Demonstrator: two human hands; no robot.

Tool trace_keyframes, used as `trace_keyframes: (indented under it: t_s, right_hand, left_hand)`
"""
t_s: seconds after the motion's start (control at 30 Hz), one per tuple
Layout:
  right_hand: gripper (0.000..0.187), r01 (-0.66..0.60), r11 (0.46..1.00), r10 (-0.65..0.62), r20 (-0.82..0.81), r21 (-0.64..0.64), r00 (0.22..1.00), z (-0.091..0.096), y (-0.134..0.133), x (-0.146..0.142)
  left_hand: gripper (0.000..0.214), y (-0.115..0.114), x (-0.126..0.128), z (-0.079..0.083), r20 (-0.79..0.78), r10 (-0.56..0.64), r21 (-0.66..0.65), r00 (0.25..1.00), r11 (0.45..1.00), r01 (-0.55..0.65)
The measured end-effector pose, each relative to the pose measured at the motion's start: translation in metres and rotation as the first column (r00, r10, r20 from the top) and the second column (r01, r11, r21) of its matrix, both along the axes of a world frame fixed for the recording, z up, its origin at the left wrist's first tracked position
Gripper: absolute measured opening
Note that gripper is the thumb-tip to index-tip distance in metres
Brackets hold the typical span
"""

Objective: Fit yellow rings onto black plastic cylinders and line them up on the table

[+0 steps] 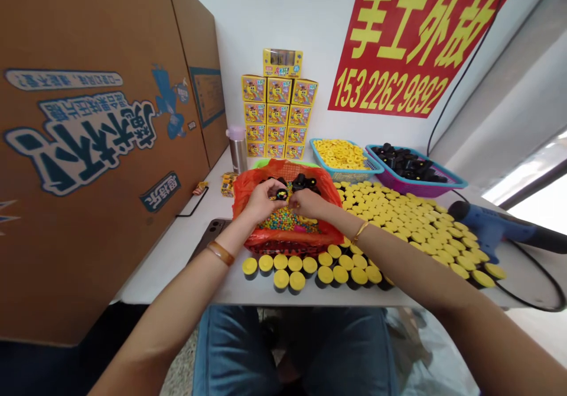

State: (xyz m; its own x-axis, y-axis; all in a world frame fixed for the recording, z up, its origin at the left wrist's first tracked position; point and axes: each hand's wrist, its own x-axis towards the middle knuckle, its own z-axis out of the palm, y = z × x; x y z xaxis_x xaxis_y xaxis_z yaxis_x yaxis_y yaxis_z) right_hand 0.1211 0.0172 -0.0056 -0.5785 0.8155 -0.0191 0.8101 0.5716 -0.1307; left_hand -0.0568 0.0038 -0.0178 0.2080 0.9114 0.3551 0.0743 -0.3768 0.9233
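My left hand is closed round a small black cup, its opening facing me with a bit of yellow inside. Beside it, my right hand has its fingers pinched together over the candy; what they hold, if anything, is hidden. Both hands are over a basket lined with a red plastic bag. Small multicoloured candy balls fill the bag's bottom. More black cups lie at its back. Black cups with yellow lids stand in rows in front of the bag.
Many yellow-lidded cups cover the table's right side. Behind them stand a basket of yellow lids and a basket of black cups. A blue power tool, phone, thermos, stacked yellow boxes and large carton surround the area.
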Motion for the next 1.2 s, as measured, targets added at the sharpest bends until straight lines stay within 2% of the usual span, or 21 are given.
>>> trace_keyframes:
  t_s: [0.1,0.27,0.33,0.4,0.43,0.5,0.57,0.63,0.7,0.8,0.87,0.93,1.0,1.03,1.1,1.13,1.2]
  right_hand:
    - [0.016,0.013,1.0,-0.015,-0.091,-0.024,0.996,-0.007,0.004,0.012]
    - [0.024,-0.01,1.0,0.009,-0.082,-0.005,0.997,-0.017,0.0,0.018]
    - [0.021,0.001,1.0,0.0,-0.068,0.023,0.998,-0.018,-0.002,0.015]
    - [0.017,0.006,0.999,-0.003,-0.052,0.043,0.999,-0.019,-0.003,0.013]
    - [0.016,0.008,0.999,-0.006,-0.049,0.048,0.999,-0.019,-0.003,0.012]
    - [0.015,0.019,0.999,-0.016,-0.052,0.045,0.999,-0.018,-0.004,0.011]
    - [0.013,0.045,0.997,-0.04,-0.085,0.055,0.996,-0.015,-0.006,0.012]
    - [0.013,0.055,0.996,-0.044,-0.156,0.071,0.987,-0.009,-0.01,0.014]
    - [0.014,-0.003,1.0,0.006,-0.229,0.013,0.973,-0.004,-0.015,0.016]
    - [0.017,-0.167,0.97,0.12,-0.249,-0.177,0.961,-0.001,-0.022,0.019]
    - [0.021,-0.216,0.948,0.169,-0.201,-0.236,0.965,-0.004,-0.026,0.02]
    - [0.026,-0.228,0.944,0.191,-0.169,-0.239,0.967,-0.007,-0.029,0.021]
    - [0.026,-0.231,0.946,0.19,-0.186,-0.229,0.964,-0.009,-0.031,0.02]
    - [0.023,-0.218,0.952,0.174,-0.208,-0.214,0.963,-0.009,-0.032,0.02]
    - [0.016,-0.161,0.971,0.115,-0.245,-0.177,0.963,-0.008,-0.033,0.018]
    - [0.014,-0.128,0.979,0.085,-0.251,-0.16,0.964,-0.006,-0.033,0.016]
    - [0.014,-0.078,0.989,0.049,-0.22,-0.126,0.974,-0.003,-0.032,0.011]
  left_hand:
    - [0.037,0.0,0.002,0.002,-0.009,-0.034,0.05,0.999,0.998,0.035]
    - [0.033,-0.001,0.003,0.001,-0.04,-0.061,0.086,0.997,0.994,0.065]
    - [0.033,0.0,0.002,0.0,-0.096,-0.032,0.114,0.995,0.993,0.043]
    - [0.033,-0.001,-0.001,0.0,-0.229,0.07,0.184,0.971,0.983,-0.028]
    - [0.034,-0.001,-0.002,0.002,-0.326,0.144,0.243,0.934,0.968,-0.065]
    - [0.032,-0.003,-0.005,0.009,-0.535,0.289,0.401,0.794,0.914,-0.062]
    - [0.026,-0.004,-0.007,0.019,-0.694,0.378,0.528,0.613,0.846,0.076]
    - [0.024,-0.003,-0.009,0.027,-0.789,0.401,0.558,0.466,0.784,0.271]
    - [0.023,0.0,-0.011,0.033,-0.844,0.378,0.523,0.381,0.737,0.428]
    - [0.022,0.003,-0.016,0.035,-0.875,0.339,0.481,0.345,0.687,0.544]
    - [0.022,0.004,-0.018,0.035,-0.875,0.347,0.484,0.339,0.675,0.557]
    - [0.022,0.003,-0.019,0.035,-0.869,0.355,0.492,0.344,0.677,0.547]
    - [0.022,0.001,-0.018,0.034,-0.847,0.351,0.52,0.4,0.704,0.484]
    - [0.022,0.0,-0.017,0.033,-0.819,0.346,0.541,0.458,0.731,0.415]
    - [0.025,-0.002,-0.014,0.028,-0.699,0.339,0.559,0.63,0.808,0.185]
    - [0.028,-0.003,-0.012,0.024,-0.603,0.332,0.522,0.726,0.852,0.044]
    - [0.034,-0.004,-0.009,0.016,-0.361,0.309,0.343,0.88,0.922,-0.182]
